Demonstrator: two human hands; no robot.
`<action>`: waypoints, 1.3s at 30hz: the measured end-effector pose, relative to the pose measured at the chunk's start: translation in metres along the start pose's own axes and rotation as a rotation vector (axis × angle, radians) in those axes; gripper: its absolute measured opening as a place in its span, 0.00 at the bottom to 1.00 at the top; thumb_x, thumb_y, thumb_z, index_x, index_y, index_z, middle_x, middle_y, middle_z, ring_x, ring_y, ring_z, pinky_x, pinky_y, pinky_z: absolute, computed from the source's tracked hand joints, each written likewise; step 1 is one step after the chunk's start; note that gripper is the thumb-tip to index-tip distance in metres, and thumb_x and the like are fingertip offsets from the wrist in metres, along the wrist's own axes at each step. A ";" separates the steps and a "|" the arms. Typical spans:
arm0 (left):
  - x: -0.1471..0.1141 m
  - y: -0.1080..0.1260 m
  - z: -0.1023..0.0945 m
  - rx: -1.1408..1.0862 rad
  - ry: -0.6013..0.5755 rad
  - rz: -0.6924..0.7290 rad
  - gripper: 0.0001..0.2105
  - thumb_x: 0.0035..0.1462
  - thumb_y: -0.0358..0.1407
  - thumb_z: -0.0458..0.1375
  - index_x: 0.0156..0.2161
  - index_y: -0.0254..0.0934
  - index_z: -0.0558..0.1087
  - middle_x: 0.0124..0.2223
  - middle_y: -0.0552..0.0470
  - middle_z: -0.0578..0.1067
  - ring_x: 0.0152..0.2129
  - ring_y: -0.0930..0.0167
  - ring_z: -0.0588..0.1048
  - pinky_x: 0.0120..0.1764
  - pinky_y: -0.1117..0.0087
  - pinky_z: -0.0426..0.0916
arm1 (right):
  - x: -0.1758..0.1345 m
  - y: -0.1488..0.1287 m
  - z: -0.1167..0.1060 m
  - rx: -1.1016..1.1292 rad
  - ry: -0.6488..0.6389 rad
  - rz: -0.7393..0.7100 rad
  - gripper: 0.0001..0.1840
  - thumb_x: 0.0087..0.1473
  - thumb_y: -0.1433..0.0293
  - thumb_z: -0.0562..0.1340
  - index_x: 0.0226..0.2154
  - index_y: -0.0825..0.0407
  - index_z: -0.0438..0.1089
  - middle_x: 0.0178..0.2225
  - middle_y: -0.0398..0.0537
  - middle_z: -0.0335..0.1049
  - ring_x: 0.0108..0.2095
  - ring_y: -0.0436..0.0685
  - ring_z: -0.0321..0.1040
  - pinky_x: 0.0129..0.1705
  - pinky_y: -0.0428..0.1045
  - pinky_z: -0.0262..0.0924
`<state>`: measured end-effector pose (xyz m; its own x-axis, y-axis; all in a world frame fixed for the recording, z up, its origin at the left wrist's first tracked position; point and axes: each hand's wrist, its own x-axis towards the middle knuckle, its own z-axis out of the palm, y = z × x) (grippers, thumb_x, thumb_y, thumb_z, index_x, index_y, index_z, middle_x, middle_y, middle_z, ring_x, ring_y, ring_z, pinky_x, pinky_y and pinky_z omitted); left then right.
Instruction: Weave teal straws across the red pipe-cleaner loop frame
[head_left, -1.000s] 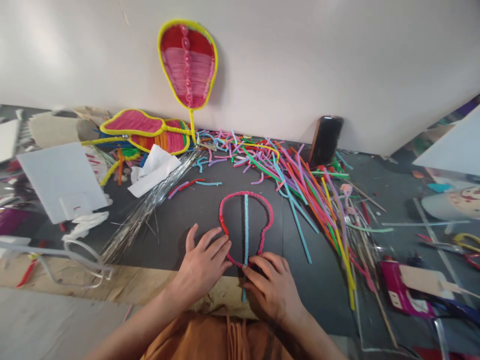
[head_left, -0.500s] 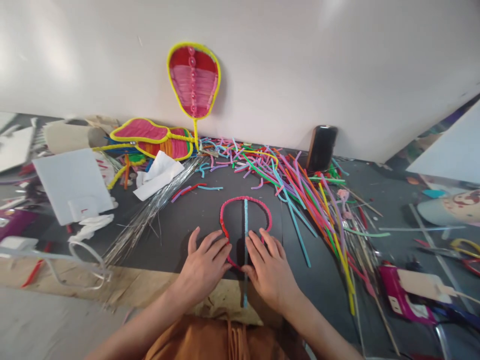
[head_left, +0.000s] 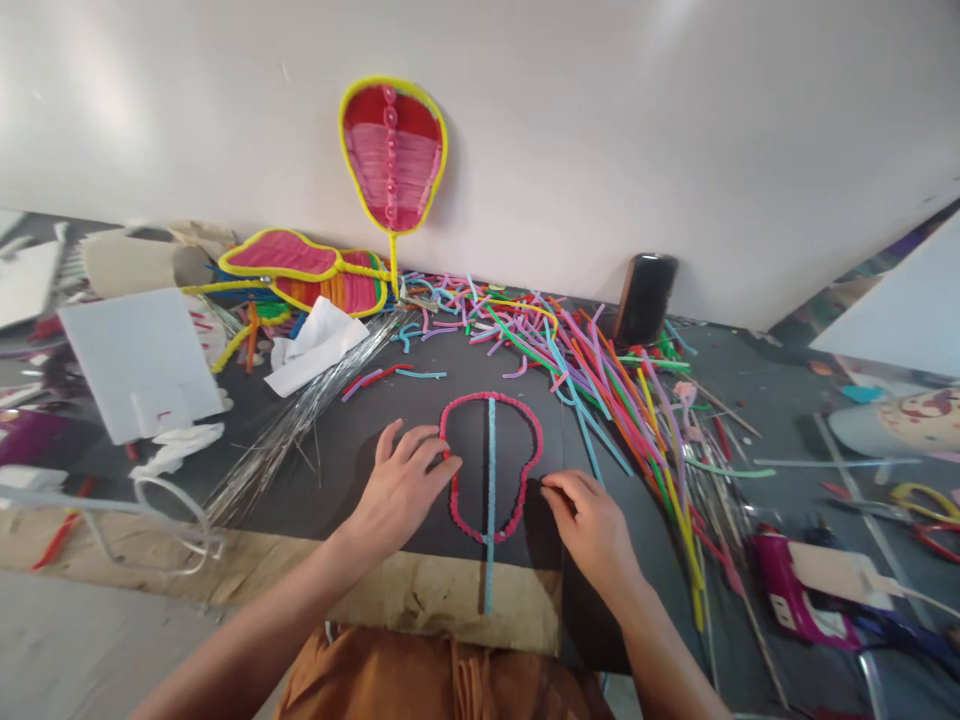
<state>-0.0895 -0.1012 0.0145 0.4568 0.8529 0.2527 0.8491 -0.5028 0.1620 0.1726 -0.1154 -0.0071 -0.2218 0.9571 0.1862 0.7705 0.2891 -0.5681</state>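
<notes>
A closed outline of twisted pink pipe cleaner (head_left: pixel 538 428), with a redder stretch on its left side, lies flat on the dark tabletop. Down its middle runs a straight light-blue pipe cleaner (head_left: pixel 491 470), which extends past the lower edge. My left hand (head_left: pixel 401 485) is at the outline's left side, thumb and fingertips closed on the edge, other fingers bent above. Just right of the outline, apart from it, my right hand (head_left: pixel 592 525) has thumb and forefinger drawn together; I see nothing between them.
Loose coloured pipe cleaners (head_left: pixel 600 375) spread behind and to the right. Silver wires (head_left: pixel 300 415) lie left. A yellow-edged pink paddle shape (head_left: pixel 409 165) stands against the wall near a phone (head_left: pixel 645 300). A magenta glue gun (head_left: pixel 791 590) and scissors (head_left: pixel 926 505) lie right.
My right hand has come off the outline and moved right, its fingers drawing together. My left hand has shifted slightly up and left, uncovering the outline's lower part.
</notes>
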 end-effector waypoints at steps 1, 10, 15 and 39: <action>0.004 -0.001 0.000 0.018 -0.010 0.023 0.11 0.57 0.27 0.53 0.41 0.44 0.73 0.43 0.50 0.74 0.49 0.63 0.66 0.55 0.48 0.51 | 0.001 -0.002 0.002 -0.012 -0.016 0.003 0.08 0.58 0.69 0.55 0.33 0.51 0.69 0.31 0.47 0.71 0.34 0.54 0.68 0.36 0.48 0.61; 0.018 -0.013 0.005 0.029 -0.109 0.145 0.08 0.55 0.27 0.56 0.34 0.43 0.74 0.44 0.50 0.73 0.52 0.61 0.63 0.56 0.46 0.49 | 0.003 -0.015 0.014 -0.258 -0.055 0.000 0.09 0.57 0.67 0.57 0.27 0.51 0.69 0.27 0.45 0.70 0.32 0.54 0.64 0.34 0.48 0.49; 0.022 -0.018 0.007 -0.007 -0.119 0.193 0.07 0.54 0.28 0.56 0.33 0.43 0.74 0.42 0.51 0.74 0.51 0.62 0.63 0.56 0.46 0.47 | 0.003 -0.015 0.014 -0.279 -0.068 0.000 0.10 0.57 0.67 0.57 0.27 0.51 0.68 0.26 0.45 0.69 0.31 0.54 0.63 0.34 0.48 0.48; 0.025 0.018 0.039 -0.187 -0.099 0.575 0.13 0.59 0.41 0.53 0.48 0.45 0.71 0.50 0.45 0.71 0.56 0.62 0.63 0.57 0.54 0.57 | 0.034 0.016 -0.007 -0.240 -0.294 -0.392 0.15 0.56 0.77 0.56 0.43 0.48 0.71 0.38 0.47 0.69 0.39 0.54 0.66 0.40 0.47 0.62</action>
<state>-0.0526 -0.0837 -0.0135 0.8582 0.4419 0.2610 0.4023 -0.8950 0.1926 0.1811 -0.0780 -0.0042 -0.6511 0.7529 0.0960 0.7035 0.6461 -0.2961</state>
